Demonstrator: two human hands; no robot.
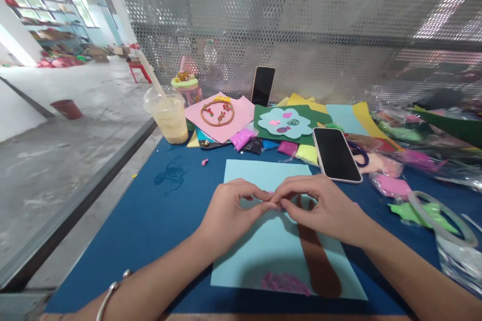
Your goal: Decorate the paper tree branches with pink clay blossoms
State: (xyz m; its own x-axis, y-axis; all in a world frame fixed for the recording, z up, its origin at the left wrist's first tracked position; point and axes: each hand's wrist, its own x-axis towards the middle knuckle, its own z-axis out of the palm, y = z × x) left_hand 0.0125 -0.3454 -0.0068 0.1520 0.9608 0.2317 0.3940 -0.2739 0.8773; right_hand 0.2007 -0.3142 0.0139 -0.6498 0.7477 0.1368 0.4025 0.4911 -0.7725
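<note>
My left hand (233, 213) and my right hand (322, 205) meet above a light blue sheet of paper (259, 256), thumbs and forefingers pinched together. A bit of pink clay (271, 193) shows between the fingertips, mostly hidden by them. On the sheet, a brown trunk-like strip (320, 266) runs from under my right hand down to the lower right. A patch of small pink-purple clay pieces (286, 283) lies along the sheet's near edge. Left of the sheet, a small pink clay lump (204, 162) rests on the blue tabletop (150, 230).
A plastic drink cup with a straw (169, 118) stands at the back left. A phone (336, 154) lies beyond my right hand; another phone (263, 85) leans upright behind. Craft papers, clay packets (288, 148) and a tape roll (442, 218) surround the sheet. Perforated metal (320, 25) borders the back.
</note>
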